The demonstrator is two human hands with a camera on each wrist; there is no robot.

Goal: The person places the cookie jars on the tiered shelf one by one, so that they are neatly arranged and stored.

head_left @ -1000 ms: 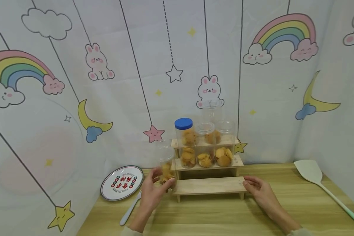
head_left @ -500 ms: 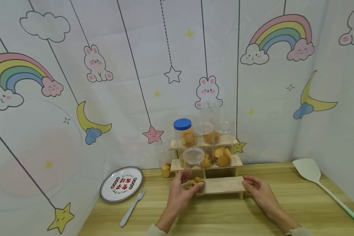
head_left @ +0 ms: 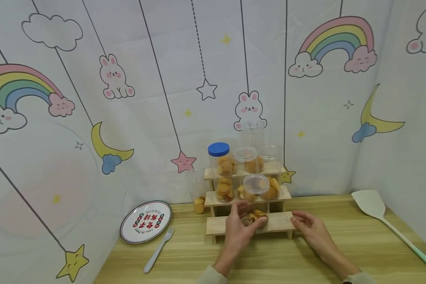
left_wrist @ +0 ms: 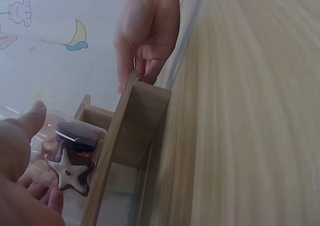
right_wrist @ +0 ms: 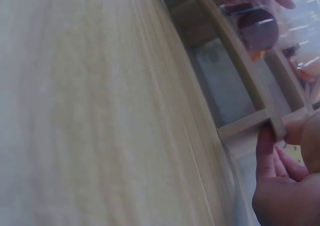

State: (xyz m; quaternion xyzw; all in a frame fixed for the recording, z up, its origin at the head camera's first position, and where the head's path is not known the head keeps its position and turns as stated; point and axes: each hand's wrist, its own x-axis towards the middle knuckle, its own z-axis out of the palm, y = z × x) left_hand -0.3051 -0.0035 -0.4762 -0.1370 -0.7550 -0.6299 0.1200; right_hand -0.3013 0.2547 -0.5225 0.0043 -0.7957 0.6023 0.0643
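Observation:
My left hand (head_left: 238, 228) grips a clear lidded jar (head_left: 256, 197) of cookies at the lowest step of a wooden tiered stand (head_left: 217, 225), right of that step's middle. In the left wrist view, the jar's base is right at the step's board, and a star-shaped cookie (left_wrist: 69, 172) shows through its wall. At the right end of the same step, my right hand (head_left: 315, 232) pinches the board between thumb and fingers, as the right wrist view also shows. Behind, the upper steps bear several cookie jars, one with a blue lid (head_left: 218, 149).
Left of the stand, a slim clear jar (head_left: 198, 195) with cookies stands on the table (head_left: 269, 262). A white plate (head_left: 145, 221) with red lettering and a pale fork (head_left: 158, 250) lie further left. A white spatula (head_left: 370, 205) with a green handle end lies at the right.
My left hand has carried the jar rightward from the stand's left side to right of the lowest step's middle, uncovering the slim jar and fork. My right hand keeps its pinch on the step's end.

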